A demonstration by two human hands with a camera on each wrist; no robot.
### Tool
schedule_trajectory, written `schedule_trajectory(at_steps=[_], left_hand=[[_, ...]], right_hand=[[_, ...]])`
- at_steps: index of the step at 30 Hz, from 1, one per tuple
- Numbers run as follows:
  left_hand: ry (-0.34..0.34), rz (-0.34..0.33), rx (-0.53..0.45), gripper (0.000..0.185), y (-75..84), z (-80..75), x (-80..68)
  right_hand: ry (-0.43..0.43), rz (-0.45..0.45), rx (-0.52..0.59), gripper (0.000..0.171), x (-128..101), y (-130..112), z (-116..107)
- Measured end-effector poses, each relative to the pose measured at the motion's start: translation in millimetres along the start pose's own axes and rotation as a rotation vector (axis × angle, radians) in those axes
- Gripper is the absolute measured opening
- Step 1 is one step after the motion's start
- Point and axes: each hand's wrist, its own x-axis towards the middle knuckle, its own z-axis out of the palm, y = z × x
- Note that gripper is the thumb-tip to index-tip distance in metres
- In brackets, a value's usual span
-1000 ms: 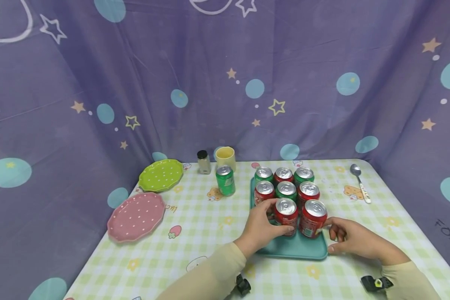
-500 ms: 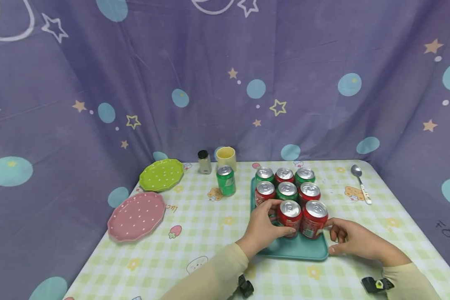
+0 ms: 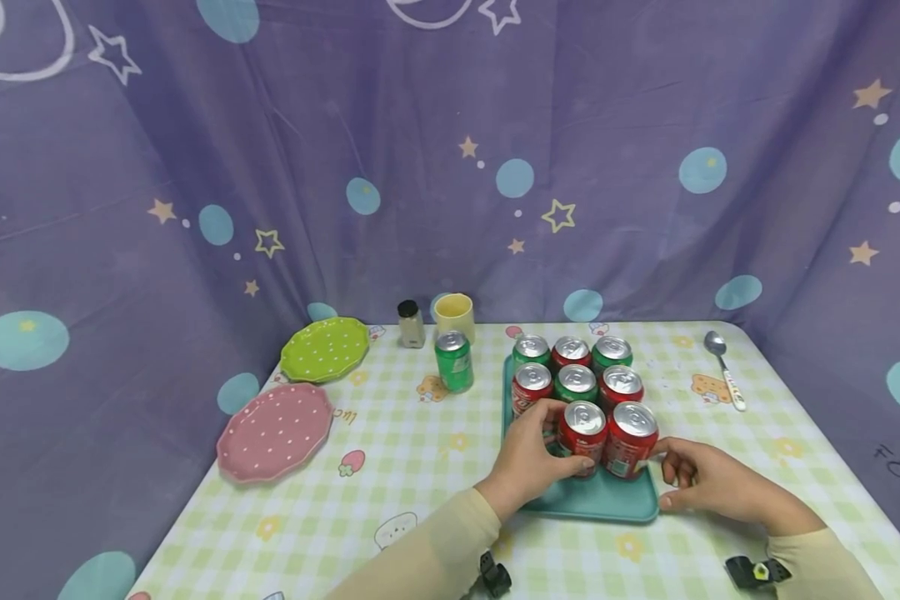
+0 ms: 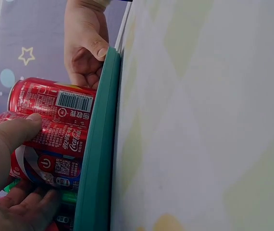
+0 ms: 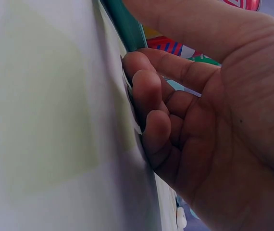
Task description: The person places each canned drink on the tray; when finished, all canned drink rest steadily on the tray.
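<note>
In the head view, my left hand (image 3: 523,460) holds a red Coca-Cola can (image 3: 582,438), thumb in front and fingers round its left side. The can stands upright near the front of a teal tray (image 3: 596,502), against another red can (image 3: 630,442) at its right. My right hand (image 3: 712,485) lies beside the tray's right edge. Its index finger reaches the right can's side, and its thumb (image 4: 98,47) touches the tray rim in the left wrist view. The other fingers (image 5: 149,89) are loosely curled. Behind, red and green cans fill two rows.
Left of the tray stands a green can (image 3: 454,363), with a yellow cup (image 3: 454,315) and a black-capped jar (image 3: 411,327) behind. A green plate (image 3: 325,350) and a pink plate (image 3: 275,433) lie at the left edge. A spoon (image 3: 724,371) lies at right.
My left hand has moved the red can slightly right and toward me, closing the gap to the can beside it. My right hand has stayed by the tray edge.
</note>
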Motion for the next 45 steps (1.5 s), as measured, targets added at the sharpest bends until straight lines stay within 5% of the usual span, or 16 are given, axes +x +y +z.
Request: schedule_trajectory(at_steps=[21,30,34,38,45], left_hand=[[-0.021,0.018,0.076,0.068,-1.2,1.2,2.7],[-0.038,0.040,0.271,0.073,2.5,-4.2,-1.0],[-0.128,-0.008,0.287,0.075,18.4,-23.2,-0.8],[-0.149,-0.011,0.194,0.065,31.2,-52.8,4.6],[0.113,0.098,0.080,0.046,17.5,-113.0,23.2]], right_hand=[[0.007,-0.018,-0.015,0.059,-0.4,1.5,-2.2],[-0.008,-0.008,0.004,0.061,0.7,5.0,-0.3],[-0.006,-0.013,0.000,0.061,0.5,5.5,0.2],[0.000,-0.015,-0.009,0.061,0.7,4.6,0.2],[0.000,-0.020,-0.015,0.060,0.2,-0.1,0.3]])
